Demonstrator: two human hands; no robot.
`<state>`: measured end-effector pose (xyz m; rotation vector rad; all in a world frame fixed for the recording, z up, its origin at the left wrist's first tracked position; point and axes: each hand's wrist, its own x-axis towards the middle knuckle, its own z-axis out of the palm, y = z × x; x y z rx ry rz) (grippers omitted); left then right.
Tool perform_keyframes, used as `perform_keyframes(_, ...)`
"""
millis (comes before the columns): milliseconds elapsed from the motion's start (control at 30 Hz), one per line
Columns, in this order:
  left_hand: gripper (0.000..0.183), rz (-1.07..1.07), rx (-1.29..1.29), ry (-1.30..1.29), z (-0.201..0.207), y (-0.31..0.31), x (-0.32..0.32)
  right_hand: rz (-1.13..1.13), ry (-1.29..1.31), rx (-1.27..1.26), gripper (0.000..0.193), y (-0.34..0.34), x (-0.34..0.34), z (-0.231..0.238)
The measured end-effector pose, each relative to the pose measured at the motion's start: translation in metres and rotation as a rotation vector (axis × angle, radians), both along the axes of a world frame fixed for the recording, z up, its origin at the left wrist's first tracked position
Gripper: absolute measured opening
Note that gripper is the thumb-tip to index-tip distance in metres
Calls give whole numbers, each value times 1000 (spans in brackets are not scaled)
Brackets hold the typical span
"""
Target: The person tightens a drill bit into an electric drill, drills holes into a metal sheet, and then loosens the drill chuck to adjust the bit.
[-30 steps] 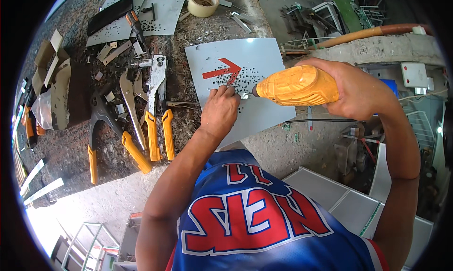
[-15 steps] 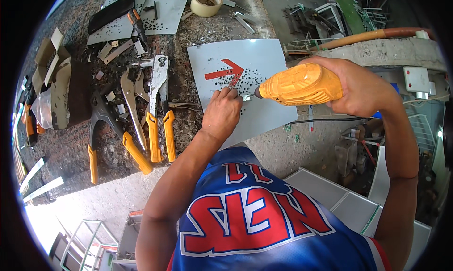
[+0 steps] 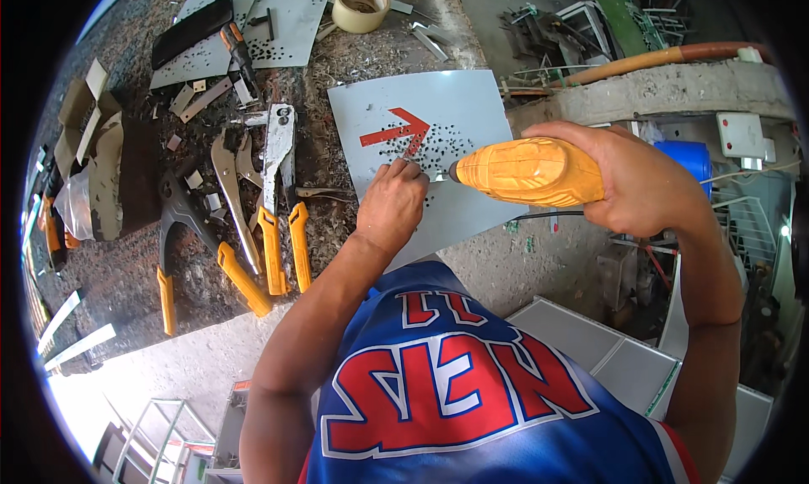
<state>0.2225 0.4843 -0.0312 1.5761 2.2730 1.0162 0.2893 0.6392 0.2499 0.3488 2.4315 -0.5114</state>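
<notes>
Well left of the sheet (image 3: 459,101) stands an open box (image 3: 108,181), with a phone (image 3: 192,33) lying beyond it, up and to the left of the sheet. Nearer the sheet on that side lie a black tool (image 3: 190,213) with yellow grips and a white-headed tool (image 3: 278,139), also yellow-gripped. A tape roll (image 3: 361,8) rests just above the sheet. The left hand (image 3: 393,196) is on the sheet below its red arrow (image 3: 392,130), fingers bent and pressed together, pinching a small silver piece (image 3: 438,178), mostly hidden. The sheet itself lies at the bench's (image 3: 109,294) right end, scattered with dark specks. Over its right edge is the drill (image 3: 527,172), nose toward the silver piece, the right hand (image 3: 640,181) wrapped around its rear. Right of the sheet, past that hand, are a blue container (image 3: 687,157) and a white box (image 3: 741,136).
</notes>
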Motion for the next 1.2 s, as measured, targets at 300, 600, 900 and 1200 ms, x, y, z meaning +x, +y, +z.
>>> perform_keyframes(300,11,-15,-22,20,4,0,-1,-24,-13,-5,71,-6,5,1)
perform_keyframes(600,11,-15,3,27,0,0,-2,76,54,24,73,-3,13,-7)
perform_keyframes(900,13,-18,-12,42,0,1,-3,58,15,93,73,-17,11,-3)
perform_keyframes(1200,16,-47,-79,254,24,9,-19,-187,536,72,69,-1,86,53)
